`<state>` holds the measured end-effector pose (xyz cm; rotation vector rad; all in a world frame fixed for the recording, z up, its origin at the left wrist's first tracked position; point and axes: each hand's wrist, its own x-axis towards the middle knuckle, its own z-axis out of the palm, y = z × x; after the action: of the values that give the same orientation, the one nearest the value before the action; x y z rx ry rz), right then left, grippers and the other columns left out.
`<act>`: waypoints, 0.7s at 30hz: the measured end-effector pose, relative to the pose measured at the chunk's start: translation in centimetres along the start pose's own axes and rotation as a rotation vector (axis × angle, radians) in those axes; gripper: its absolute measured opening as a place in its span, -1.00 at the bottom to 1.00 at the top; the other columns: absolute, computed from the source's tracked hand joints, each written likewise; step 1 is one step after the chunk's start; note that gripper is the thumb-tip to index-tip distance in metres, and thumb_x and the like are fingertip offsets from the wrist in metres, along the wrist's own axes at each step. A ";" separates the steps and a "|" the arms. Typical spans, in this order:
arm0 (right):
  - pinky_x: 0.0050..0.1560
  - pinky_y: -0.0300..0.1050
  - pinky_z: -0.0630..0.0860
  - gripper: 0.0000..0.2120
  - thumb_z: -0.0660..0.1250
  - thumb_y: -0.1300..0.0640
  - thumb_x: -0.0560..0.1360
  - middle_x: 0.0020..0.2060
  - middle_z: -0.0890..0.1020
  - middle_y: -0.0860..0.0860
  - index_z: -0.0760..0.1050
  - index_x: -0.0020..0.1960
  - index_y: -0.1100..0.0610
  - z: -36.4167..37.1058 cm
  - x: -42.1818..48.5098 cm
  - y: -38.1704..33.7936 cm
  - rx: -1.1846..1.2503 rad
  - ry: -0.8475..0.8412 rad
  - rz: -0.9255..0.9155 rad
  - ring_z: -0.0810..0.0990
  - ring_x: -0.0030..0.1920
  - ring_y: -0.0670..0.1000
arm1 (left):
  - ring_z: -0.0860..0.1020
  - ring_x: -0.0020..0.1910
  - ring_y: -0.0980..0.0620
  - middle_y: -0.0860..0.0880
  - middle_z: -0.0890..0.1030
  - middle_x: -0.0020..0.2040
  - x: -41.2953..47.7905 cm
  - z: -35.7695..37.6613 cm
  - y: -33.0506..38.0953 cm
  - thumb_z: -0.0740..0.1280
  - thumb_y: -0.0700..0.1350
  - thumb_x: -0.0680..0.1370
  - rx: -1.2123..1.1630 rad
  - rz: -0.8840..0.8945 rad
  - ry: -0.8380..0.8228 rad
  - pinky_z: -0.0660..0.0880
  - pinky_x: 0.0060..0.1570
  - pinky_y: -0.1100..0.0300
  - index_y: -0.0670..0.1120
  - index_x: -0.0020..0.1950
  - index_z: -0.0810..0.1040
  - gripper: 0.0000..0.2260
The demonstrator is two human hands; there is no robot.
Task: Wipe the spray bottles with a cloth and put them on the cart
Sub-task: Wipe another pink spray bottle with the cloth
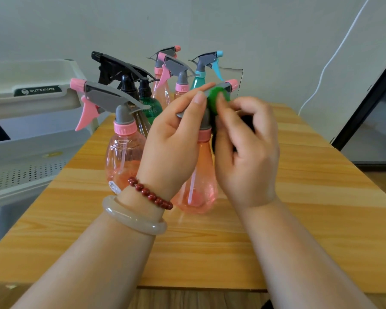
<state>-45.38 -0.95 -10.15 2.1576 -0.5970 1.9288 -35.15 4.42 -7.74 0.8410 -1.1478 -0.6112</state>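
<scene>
Centre frame: left hand grip curled round pink spray bottle head, steadying it upright on table. Right hand pinches green cloth against nozzle for wiping. Cart upper left.

Pink spray bottle, upright at middle of wooden table: gripped at top by left hand; green cloth pressed against it by right hand.

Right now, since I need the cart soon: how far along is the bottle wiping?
Nothing looks done: no bottle shows on the visible part of the cart. In hand: the left hand holds a pink bottle by its spray head while the right hand presses a green cloth on it. Left: the other bottles standing on the table.
</scene>
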 end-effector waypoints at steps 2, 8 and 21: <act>0.07 -0.03 0.52 -0.76 0.25 0.35 0.59 -0.01 0.53 0.18 0.56 0.22 0.38 0.0 0.1 0.5 -0.018 0.058 0.094 0.55 -0.02 0.12 | 0.58 0.25 0.10 0.01 0.66 0.21 0.0 0.1 -0.1 0.18 -0.04 0.63 0.041 -0.004 -0.007 0.49 0.31 0.03 -0.06 0.29 0.59 -0.69; 0.11 0.06 0.49 -0.68 0.14 0.25 0.64 0.05 0.54 0.26 0.53 0.28 0.36 0.5 -0.5 -0.9 0.080 -0.151 -0.021 0.54 0.02 0.18 | 0.63 0.18 0.05 -0.06 0.69 0.13 0.2 -0.8 0.1 0.13 -0.12 0.71 -0.072 -0.024 0.028 0.54 0.26 0.05 -0.04 0.19 0.61 -0.75; 0.02 0.10 0.51 -0.74 0.30 0.42 0.56 -0.01 0.59 0.17 0.61 0.20 0.28 0.4 -0.4 -0.6 0.213 -0.146 0.113 0.58 0.01 0.17 | 0.62 0.21 0.02 -0.05 0.69 0.15 0.2 -1.4 0.2 0.11 -0.07 0.71 -0.038 -0.066 -0.014 0.50 0.29 -0.05 -0.05 0.25 0.59 -0.72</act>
<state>-44.85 -0.53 -10.49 2.4622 -0.5723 1.9849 -33.79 4.68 -7.68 0.8459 -1.1219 -0.6923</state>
